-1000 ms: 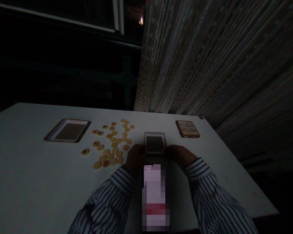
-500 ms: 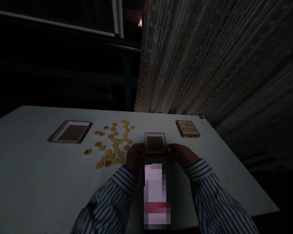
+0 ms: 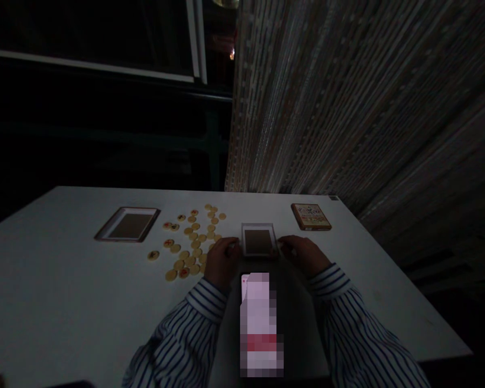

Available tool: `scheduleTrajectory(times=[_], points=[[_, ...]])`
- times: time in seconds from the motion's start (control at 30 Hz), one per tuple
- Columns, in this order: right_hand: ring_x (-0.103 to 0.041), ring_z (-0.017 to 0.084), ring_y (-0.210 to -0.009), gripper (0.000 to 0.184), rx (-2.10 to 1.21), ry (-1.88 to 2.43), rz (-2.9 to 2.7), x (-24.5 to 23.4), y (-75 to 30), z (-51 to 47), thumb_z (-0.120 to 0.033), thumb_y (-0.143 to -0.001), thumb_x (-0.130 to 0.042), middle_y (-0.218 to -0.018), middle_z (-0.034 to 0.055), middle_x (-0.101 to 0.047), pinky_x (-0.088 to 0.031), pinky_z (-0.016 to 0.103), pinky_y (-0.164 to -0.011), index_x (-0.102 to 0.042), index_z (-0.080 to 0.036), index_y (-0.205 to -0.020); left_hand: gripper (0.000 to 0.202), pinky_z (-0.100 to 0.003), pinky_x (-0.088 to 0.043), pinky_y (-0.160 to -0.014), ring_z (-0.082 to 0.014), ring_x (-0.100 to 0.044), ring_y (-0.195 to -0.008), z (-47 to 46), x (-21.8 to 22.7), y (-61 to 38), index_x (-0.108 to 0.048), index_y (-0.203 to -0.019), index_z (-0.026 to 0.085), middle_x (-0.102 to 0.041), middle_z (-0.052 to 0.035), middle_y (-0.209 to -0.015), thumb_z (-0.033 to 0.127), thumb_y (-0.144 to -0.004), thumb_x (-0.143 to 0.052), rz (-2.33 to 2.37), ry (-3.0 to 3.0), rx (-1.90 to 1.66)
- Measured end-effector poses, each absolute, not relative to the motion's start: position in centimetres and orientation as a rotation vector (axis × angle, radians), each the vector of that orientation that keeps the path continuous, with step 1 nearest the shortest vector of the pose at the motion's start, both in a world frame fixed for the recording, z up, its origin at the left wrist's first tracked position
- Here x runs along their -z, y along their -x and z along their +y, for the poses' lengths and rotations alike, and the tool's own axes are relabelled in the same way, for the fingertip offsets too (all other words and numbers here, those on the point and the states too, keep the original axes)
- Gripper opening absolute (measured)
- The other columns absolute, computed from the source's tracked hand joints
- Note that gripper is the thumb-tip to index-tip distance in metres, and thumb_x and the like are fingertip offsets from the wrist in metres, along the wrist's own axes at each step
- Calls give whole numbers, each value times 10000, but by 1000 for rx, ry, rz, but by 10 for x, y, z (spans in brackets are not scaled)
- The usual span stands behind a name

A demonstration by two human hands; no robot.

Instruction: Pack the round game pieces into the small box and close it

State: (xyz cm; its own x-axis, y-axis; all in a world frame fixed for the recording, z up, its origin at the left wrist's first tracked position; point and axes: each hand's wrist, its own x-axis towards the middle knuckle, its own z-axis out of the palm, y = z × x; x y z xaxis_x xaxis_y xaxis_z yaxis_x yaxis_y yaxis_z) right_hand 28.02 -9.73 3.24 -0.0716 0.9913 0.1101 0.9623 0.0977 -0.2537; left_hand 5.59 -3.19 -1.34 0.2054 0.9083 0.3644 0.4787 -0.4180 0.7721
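A small open box (image 3: pixel 259 240) with a brown inside lies on the white table (image 3: pixel 64 302) in front of me. My left hand (image 3: pixel 222 264) grips its left near corner with curled fingers. My right hand (image 3: pixel 301 255) grips its right near corner the same way. Both sleeves are striped. Several round yellow game pieces (image 3: pixel 192 240), some with red marks, lie scattered just left of the box, close to my left hand.
A second open tray (image 3: pixel 128 224) lies at the far left of the pieces. A printed box lid (image 3: pixel 310 216) sits at the far right. A lit phone (image 3: pixel 262 323) stands below my hands. A tall ribbed wall (image 3: pixel 347 108) rises behind the table. The room is dark.
The camera has tilted, so everything sits slightly lower and to the right. My hands have stayed on the small box, which has barely moved.
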Motion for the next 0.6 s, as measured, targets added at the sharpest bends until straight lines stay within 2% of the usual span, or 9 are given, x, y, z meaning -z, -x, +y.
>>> scheduleTrajectory(times=[0.17,0.37,0.6], points=[[-597,162,-849,273,-97,1848,-2202,-36,-276,-87,-187,-802,-426,-942,74,-659,-425,274,-747,-596,-158,-1015,191,-272,-482,-725,-149,-601,-781,-31,-3,-40,-637,-881,172,-651,-52,-858,255,-759,-515,1278,-1980,-1190],[-590,171,-885,295,-45,1819,-2340,-50,-254,-70,-228,-856,-368,-993,82,-655,-403,281,-771,-600,-162,-1025,254,-271,-495,-663,-136,-603,-667,-30,-19,-12,-637,-896,158,-658,-50,-818,341,-751,-536,1358,-1852,-1241],[-584,178,-851,289,46,1795,-2544,-66,-215,-55,-256,-873,-348,-940,72,-658,-371,280,-743,-604,-196,-993,290,-272,-500,-679,-145,-617,-700,-31,-23,27,-641,-892,154,-666,-62,-868,376,-735,-541,1473,-1754,-1317]])
